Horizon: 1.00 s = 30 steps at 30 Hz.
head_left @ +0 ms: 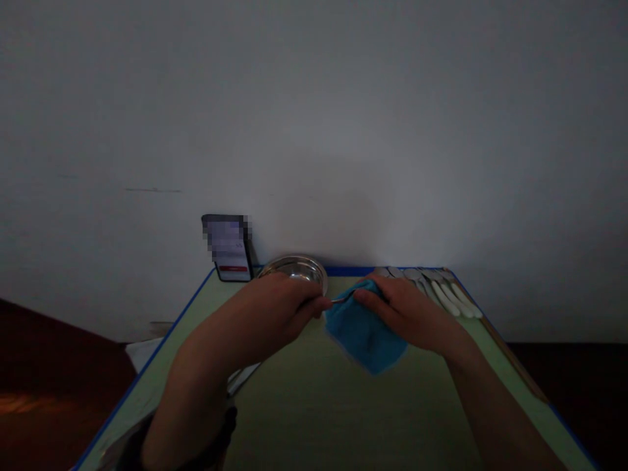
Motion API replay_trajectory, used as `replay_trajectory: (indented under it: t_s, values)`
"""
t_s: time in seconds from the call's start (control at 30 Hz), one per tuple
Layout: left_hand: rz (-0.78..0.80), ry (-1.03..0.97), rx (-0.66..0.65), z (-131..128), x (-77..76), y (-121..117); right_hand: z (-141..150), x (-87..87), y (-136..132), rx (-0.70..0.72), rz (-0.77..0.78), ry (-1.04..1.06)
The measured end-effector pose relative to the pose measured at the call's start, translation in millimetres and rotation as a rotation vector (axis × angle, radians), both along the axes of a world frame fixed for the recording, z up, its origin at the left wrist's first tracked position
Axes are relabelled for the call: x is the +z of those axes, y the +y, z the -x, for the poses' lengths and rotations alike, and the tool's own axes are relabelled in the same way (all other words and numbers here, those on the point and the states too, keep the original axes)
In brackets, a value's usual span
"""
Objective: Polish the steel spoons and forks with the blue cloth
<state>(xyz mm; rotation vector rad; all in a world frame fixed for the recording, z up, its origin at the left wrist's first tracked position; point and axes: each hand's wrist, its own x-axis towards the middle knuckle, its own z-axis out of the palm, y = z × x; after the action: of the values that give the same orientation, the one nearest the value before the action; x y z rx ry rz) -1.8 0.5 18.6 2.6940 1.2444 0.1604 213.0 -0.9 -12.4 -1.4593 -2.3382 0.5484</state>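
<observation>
My left hand [287, 304] is closed on one end of a utensil [339, 300] whose thin metal shaft shows between my hands. Both of its ends are hidden, so its kind is unclear. A blue cloth [370, 337] is wrapped over the other end, with my right hand [407, 307] pinching it there. The cloth's loose part hangs down above the green tabletop [343, 418]. Just behind my left hand stands a shiny metal bowl [314, 263], partly covered by that hand. Beyond my right hand lie several spoons [449, 297] with white handles, side by side.
A phone [233, 252] leans upright against the wall [314, 131] at the back left. Pale, slender objects [244, 377] lie partly under my left forearm. Blue edging [343, 270] borders the table, and a brown strip [513, 363] runs along its right side.
</observation>
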Motion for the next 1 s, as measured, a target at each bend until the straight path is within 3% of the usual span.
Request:
replay_trajectory:
  t_s: [0.23, 0.63, 1.0]
  values:
    - [0.010, -0.003, -0.019, 0.1, 2.4, 0.8, -8.4, 2.4, -2.6, 0.133, 0.152, 0.089]
    - [-0.041, -0.031, -0.009, -0.5, 3.8, -5.6, 0.8, -0.3, -0.6, 0.060, -0.108, 0.155]
    - [0.083, -0.211, -0.034, -3.3, 10.6, 4.0, 5.2, -1.4, -3.2, -0.027, -0.042, 0.443]
